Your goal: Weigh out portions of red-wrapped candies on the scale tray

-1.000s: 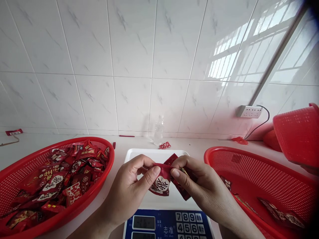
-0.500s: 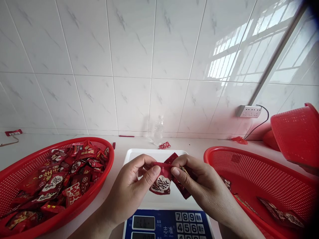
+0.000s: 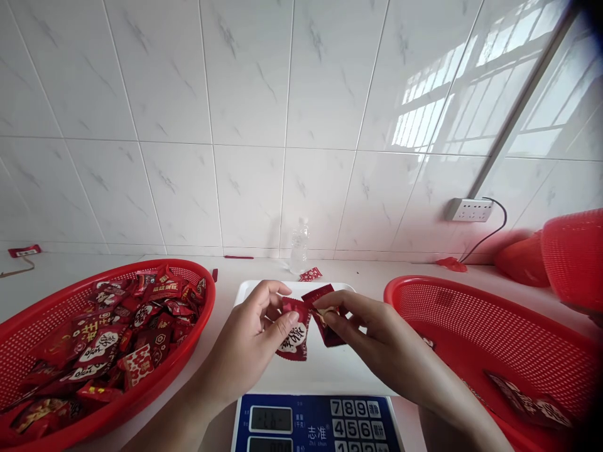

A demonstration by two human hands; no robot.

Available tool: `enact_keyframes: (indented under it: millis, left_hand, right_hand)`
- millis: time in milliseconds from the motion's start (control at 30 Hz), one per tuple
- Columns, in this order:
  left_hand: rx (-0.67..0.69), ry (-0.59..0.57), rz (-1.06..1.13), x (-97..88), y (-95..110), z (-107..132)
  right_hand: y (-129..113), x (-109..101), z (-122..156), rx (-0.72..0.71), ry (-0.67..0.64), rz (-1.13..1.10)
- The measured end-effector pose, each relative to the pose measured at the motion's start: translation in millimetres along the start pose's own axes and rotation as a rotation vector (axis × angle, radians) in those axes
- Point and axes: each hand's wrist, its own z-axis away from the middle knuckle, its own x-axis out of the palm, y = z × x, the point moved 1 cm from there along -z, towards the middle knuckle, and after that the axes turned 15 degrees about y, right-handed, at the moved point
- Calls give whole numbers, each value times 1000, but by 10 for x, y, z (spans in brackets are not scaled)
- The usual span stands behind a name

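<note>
Centre frame: left hand [image 3: 249,345] is pinching a white-marked red candy packet [image 3: 293,339] and right hand [image 3: 377,333] is pinching a darker red packet [image 3: 327,328]. Fingertip grips are likely working best at the sealed edges.

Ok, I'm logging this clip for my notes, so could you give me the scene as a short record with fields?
left hand: grip shut on white-marked packet
right hand: grip shut on second packet, beside the first
below hands: white tray of scale
left basket: heaped with packets
right basket: few loose packets
by wall: bottle, socket strip
</note>
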Motion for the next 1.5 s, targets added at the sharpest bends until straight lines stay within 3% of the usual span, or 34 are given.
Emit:
enact_keyframes:
  millis: [100, 200, 667, 767, 900, 1067, 1267, 1400, 1467, 1500]
  left_hand:
    - [78, 78, -190, 6, -103, -54]
    - [96, 77, -285, 22, -171, -93]
    - [130, 39, -365, 20, -153, -105]
    - [139, 30, -411, 12, -213, -124]
    - [303, 38, -594, -6, -331, -167]
    - [443, 22, -766, -75, -273, -115]
    - [405, -52, -901, -377, -8, 103]
    - [167, -8, -1113, -850, 24, 63]
    - [-2, 43, -1203, -1132, -30, -5]
    - [-82, 14, -1228, -1254, -73, -33]
  right_hand:
    - [79, -12, -56, -42, -21, 245]
    - [123, 6, -94, -57, -72, 328]
    - [174, 28, -139, 5, -39, 262]
    - [203, 26, -159, -3, -3, 351]
    - [255, 7, -181, -108, 134, 560]
    - [231, -39, -128, -181, 184, 554]
    - [243, -136, -75, -244, 243, 528]
    - [255, -179, -99, -229, 265, 507]
    - [228, -201, -100, -237, 271, 491]
    - [210, -211, -99, -239, 275, 486]
